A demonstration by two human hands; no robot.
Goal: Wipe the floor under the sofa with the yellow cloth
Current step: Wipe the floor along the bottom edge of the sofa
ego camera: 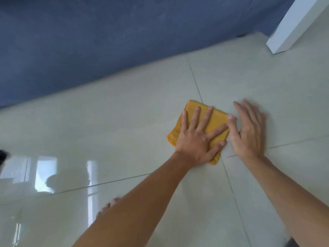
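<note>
A folded yellow cloth [216, 119] lies flat on the pale tiled floor [124, 125], a short way in front of the blue sofa [89, 41]. My left hand [195, 139] presses down on the cloth with its fingers spread, covering most of it. My right hand [249, 132] rests flat on the tile just right of the cloth, fingers together, its thumb touching the cloth's right edge. The sofa's lower edge runs diagonally from lower left to upper right; the gap beneath it is not visible.
A white furniture leg or panel [293, 27] stands on the floor at the top right beside the sofa. Toes of a bare foot [106, 207] show behind my left forearm. A dark object [3, 155] pokes in at the left edge. Window glare reflects on the tiles at lower left.
</note>
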